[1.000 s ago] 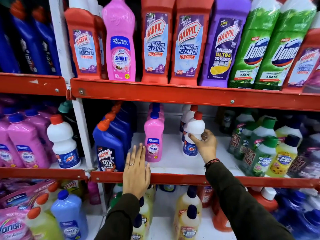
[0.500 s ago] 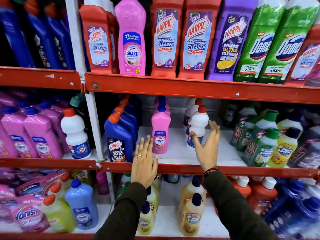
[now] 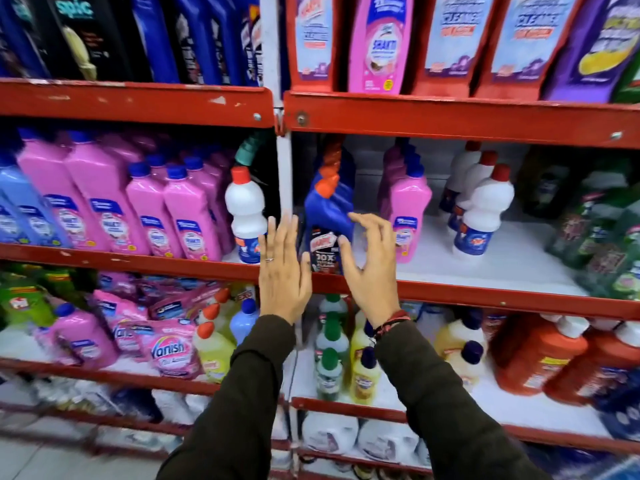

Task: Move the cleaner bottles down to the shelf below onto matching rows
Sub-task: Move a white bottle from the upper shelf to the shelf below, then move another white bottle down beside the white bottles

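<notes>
Fingers (image 3: 277, 233) of left hand (image 3: 282, 271) straight and close together, palm away from camera, holding nothing, raised before white upright post (image 3: 285, 174) between two shelf bays; ring on one finger; fingers (image 3: 367, 225) of right hand (image 3: 372, 268) spread and loosely curled, also empty, hovering just in front of blue Harpic bottle (image 3: 329, 209) with orange cap, contact with it impossible to tell; red thread band at right wrist, dark sleeves on both arms. Blue bottle upright at front edge of middle shelf (image 3: 485, 292), first in a row running back; just to its right a row of pink Shakti bottles (image 3: 408, 209), then a row of white bottles with red caps (image 3: 485, 209), then green bottles (image 3: 602, 237) at far right, blurred. On top shelf (image 3: 450, 116), directly above: one pink Shakti bottle (image 3: 379, 43) between red Harpic bottles (image 3: 310, 39), purple bottle (image 3: 595, 46) further right. Left bay of middle level: pink and pale blue bottles, plus one white red-capped bottle (image 3: 244, 213) beside post. Lower shelf: yellow, green and red bottles, pink Vanish pouches (image 3: 169, 348).
</notes>
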Available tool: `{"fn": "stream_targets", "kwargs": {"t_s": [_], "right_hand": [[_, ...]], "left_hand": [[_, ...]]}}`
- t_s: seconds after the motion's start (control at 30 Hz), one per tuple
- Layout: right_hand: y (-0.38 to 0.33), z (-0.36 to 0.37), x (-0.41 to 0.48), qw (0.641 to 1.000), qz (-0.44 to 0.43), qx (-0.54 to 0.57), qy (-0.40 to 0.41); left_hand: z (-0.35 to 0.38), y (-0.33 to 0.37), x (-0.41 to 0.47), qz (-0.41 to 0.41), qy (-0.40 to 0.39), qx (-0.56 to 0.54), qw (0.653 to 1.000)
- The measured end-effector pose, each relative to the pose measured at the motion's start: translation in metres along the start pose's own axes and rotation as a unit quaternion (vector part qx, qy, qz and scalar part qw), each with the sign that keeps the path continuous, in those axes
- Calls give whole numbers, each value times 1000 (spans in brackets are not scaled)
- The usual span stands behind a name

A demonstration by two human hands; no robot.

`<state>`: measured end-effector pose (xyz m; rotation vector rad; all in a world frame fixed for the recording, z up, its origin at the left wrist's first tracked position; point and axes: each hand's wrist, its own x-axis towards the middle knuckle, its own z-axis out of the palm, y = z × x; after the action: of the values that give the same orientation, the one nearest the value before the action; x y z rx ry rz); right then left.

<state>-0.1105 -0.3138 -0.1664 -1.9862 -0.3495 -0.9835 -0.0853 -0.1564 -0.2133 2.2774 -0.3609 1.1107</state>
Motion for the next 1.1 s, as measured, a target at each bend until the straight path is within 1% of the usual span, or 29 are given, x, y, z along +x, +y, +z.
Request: {"fn": "stream_targets", "kwargs": {"t_s": [0.1,0.17,0.23,0.33,0.4,0.5,0.63,0.77,0.87,1.1], "right_hand": [[-29,44,0,996,3,61,-62],[-45,71,1,988,35,97,-118],[-59,98,7,978,72,109,-162],[-72,127,22,966,136,110,-190],[-75,141,33,962,166,116,-181],[-74,154,44,958,207,122,-156],[-72,163,47,960,224,121,-118],[-71,160,44,965,207,125,-101],[-74,155,43,971,183,130,-79],[-79,126,44,974,165,149,-38]], "left_hand": [[-20,-44,-7,-47,11,25,999],[-28,-71,-10,-81,-8,30,996],[-32,-96,-10,-106,-53,33,992],[-31,-120,-12,-86,-136,70,985],[-28,-128,-13,-74,-157,88,981],[-25,-132,-14,-72,-158,103,979],[-24,-133,-15,-66,-159,115,978],[-25,-132,-15,-58,-163,127,977],[-26,-131,-15,-59,-160,113,979],[-28,-129,-15,-60,-159,122,978]]}}
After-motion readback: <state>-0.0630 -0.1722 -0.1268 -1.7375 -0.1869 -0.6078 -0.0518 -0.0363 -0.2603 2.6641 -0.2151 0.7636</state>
